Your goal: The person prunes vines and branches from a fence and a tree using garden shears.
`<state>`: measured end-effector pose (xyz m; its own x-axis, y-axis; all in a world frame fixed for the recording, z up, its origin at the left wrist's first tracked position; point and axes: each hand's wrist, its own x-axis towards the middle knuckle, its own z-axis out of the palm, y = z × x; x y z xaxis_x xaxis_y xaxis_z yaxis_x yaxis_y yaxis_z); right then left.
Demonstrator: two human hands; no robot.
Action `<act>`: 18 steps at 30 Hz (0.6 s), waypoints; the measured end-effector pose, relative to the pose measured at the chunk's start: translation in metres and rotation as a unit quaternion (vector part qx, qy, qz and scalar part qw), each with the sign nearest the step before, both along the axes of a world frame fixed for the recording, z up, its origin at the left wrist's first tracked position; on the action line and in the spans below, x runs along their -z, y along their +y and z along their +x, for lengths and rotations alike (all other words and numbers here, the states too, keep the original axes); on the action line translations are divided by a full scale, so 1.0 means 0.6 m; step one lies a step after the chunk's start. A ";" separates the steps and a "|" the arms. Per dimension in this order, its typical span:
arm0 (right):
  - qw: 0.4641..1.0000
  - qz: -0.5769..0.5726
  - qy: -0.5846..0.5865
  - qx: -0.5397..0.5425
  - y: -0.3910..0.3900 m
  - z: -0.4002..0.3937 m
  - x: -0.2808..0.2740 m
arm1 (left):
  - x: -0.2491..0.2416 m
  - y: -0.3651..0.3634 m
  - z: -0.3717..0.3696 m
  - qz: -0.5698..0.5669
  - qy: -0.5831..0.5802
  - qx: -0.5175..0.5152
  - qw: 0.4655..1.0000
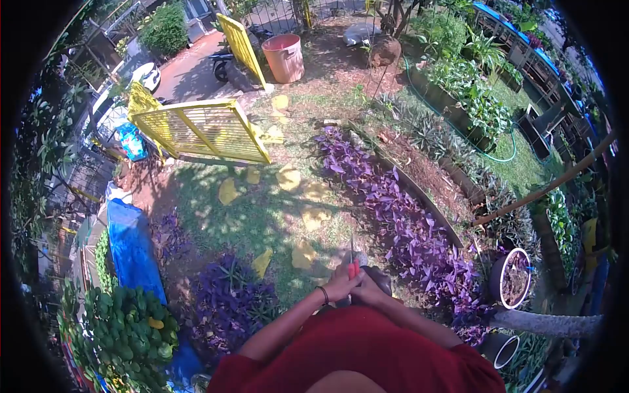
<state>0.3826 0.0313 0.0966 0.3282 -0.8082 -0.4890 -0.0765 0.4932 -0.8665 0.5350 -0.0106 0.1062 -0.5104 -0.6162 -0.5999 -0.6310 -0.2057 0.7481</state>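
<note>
In front of my red shirt, both hands are close together over the path. My left hand [342, 284], with a dark band at its wrist, is closed around a red-handled bladed tool [354, 269]. Its narrow blade points away from me, and its exact kind is too small to make out. Against the same handle, my right hand [371, 291] is closed too, its fingers partly hidden. A dark shoe shows just beyond the hands. Purple-leaved plants [419, 239] grow to the right, with another purple clump [229, 298] to the left.
Yellow stepping stones [303, 255] lead across grass to an open yellow gate [203, 131]. A pinkish bin [284, 59] stands beyond it. Blue sheeting [134, 245] lies left. At right are a round pot [512, 278], a slanting pole [544, 180] and a hose [501, 159].
</note>
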 end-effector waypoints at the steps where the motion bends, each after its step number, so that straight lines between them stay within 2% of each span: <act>1: 1.000 0.006 0.000 -0.007 -0.016 0.005 0.008 | 0.017 -0.016 0.005 0.024 0.002 -0.021 0.999; 3: 0.996 -0.078 0.019 0.039 -0.082 0.009 0.024 | 0.032 -0.084 0.018 -0.061 0.027 -0.017 0.998; 4: 0.991 -0.067 -0.034 0.115 -0.117 0.030 -0.014 | 0.031 -0.121 0.026 -0.100 0.024 -0.019 0.995; 5: 0.991 -0.068 -0.038 0.108 -0.160 0.038 -0.029 | 0.029 -0.158 0.033 -0.139 0.018 -0.021 0.990; 6: 0.993 -0.044 -0.060 0.093 -0.204 0.035 -0.036 | 0.046 -0.210 0.052 -0.102 0.085 0.095 0.987; 8: 0.994 -0.026 -0.081 0.067 -0.302 0.021 -0.007 | -0.057 -0.326 0.084 0.003 0.076 0.185 0.980; 10: 0.990 0.028 0.137 0.019 -0.401 -0.001 0.052 | 0.038 -0.397 0.134 0.078 0.187 0.065 0.977; 11: 0.993 0.001 0.120 0.014 -0.466 -0.005 0.089 | 0.059 -0.457 0.169 0.088 0.248 0.002 0.965; 12: 0.987 0.003 0.162 0.018 -0.549 0.009 0.105 | 0.045 -0.520 0.211 0.081 0.243 -0.002 0.967; 14: 0.977 0.012 0.212 -0.009 -0.631 0.016 0.164 | 0.014 -0.562 0.280 0.023 0.027 -0.081 0.996; 15: 0.976 -0.015 0.214 -0.033 -0.699 0.020 0.199 | 0.011 -0.591 0.318 0.012 0.010 -0.083 0.996; 16: 0.953 -0.014 0.289 -0.096 -0.765 0.034 0.188 | 0.011 -0.620 0.357 -0.002 -0.007 -0.084 0.996; 18: 0.954 -0.046 0.272 -0.118 -0.884 0.087 0.153 | 0.015 -0.662 0.424 -0.013 0.051 -0.220 0.974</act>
